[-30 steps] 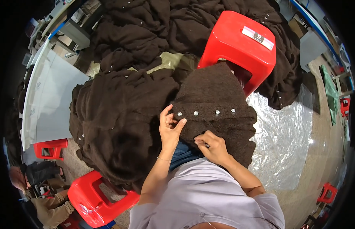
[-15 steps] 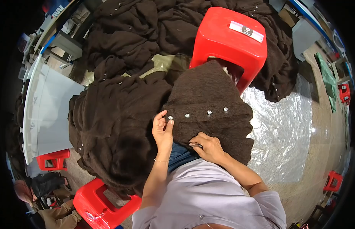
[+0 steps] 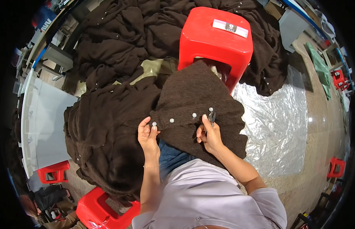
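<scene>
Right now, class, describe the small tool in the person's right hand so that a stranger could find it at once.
Start at the big red stool and drop to the brown knit garment spread below it. Along its row of shiny buttons, the right hand holds small metal snips, the only grey metal tool on the dark knit.

The floor (image 3: pixel 318 126) is pale speckled stone. A sheet of clear plastic (image 3: pixel 276 126) lies spread on it at the right, shiny and crinkled. A big heap of dark brown knitted garments (image 3: pixel 108 126) lies on the floor at the left and runs on along the far side. A red plastic stool (image 3: pixel 213 42) stands among them. Two more red stools (image 3: pixel 101 212) (image 3: pixel 51 171) stand at the near left, and another (image 3: pixel 335 168) at the right edge.
</scene>
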Demonstrator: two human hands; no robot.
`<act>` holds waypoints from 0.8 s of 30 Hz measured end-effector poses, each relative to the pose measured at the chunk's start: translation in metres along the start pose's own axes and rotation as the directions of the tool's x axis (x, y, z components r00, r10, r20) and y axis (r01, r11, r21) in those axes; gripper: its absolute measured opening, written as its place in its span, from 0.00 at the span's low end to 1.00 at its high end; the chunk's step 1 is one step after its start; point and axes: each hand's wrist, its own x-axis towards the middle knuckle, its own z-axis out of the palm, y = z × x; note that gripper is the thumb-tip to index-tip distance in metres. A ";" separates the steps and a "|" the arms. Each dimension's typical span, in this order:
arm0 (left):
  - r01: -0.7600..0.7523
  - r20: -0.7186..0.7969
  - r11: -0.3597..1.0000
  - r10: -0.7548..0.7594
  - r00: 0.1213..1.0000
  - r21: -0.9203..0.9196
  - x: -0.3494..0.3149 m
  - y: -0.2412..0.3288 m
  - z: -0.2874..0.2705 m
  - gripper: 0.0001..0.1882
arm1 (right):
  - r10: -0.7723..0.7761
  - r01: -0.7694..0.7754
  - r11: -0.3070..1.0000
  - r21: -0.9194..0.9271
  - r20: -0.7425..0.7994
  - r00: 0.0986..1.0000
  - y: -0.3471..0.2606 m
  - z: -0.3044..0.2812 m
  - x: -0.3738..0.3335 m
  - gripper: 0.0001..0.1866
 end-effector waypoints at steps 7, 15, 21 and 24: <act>-0.002 -0.003 1.000 0.002 1.000 -0.010 0.001 -0.003 -0.008 0.20 | 0.066 -0.133 0.968 0.212 0.297 0.953 0.005 -0.009 0.010 0.28; -0.004 0.007 0.999 0.004 1.000 -0.040 0.003 -0.004 -0.004 0.19 | 0.014 -0.046 0.980 0.193 0.163 0.987 0.004 -0.003 0.003 0.22; -0.016 0.011 1.000 0.016 1.000 -0.021 -0.001 -0.001 -0.008 0.18 | -0.010 -0.025 0.940 0.341 0.100 0.995 0.002 -0.009 0.007 0.32; -0.007 -0.003 1.000 0.007 1.000 -0.017 -0.001 0.000 -0.008 0.19 | 0.019 -0.036 0.931 0.363 0.050 0.999 -0.004 -0.006 0.005 0.36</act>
